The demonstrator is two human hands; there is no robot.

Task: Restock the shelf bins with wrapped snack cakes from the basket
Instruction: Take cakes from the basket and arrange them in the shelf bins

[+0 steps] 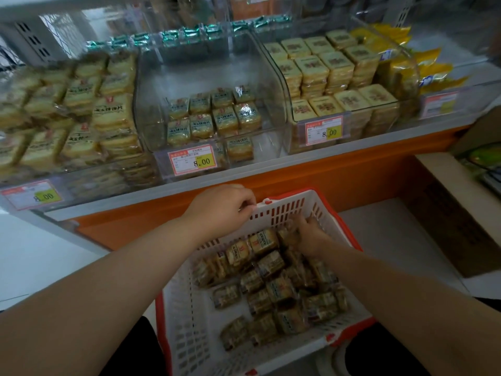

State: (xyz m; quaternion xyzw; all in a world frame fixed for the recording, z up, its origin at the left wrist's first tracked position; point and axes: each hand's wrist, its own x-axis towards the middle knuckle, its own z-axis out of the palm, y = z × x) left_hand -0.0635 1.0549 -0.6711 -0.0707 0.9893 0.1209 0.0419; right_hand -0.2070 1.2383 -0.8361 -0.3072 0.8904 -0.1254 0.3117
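A white basket with a red rim [187, 316] sits low in front of me, holding several wrapped snack cakes [273, 289]. My left hand [225, 204] grips the basket's far rim with curled fingers. Deep in the far right corner of the basket, my right hand [306, 234] closes its fingers around wrapped cakes. Above on the shelf, the clear middle bin [206, 77] is partly filled with the same kind of cakes [214, 115].
The left bin [67, 109] is full of similar cakes and the right bin [333, 77] holds stacked yellow packs. Price tags hang on the bin fronts. An orange shelf base runs behind the basket. A cardboard box [455, 207] stands at the right.
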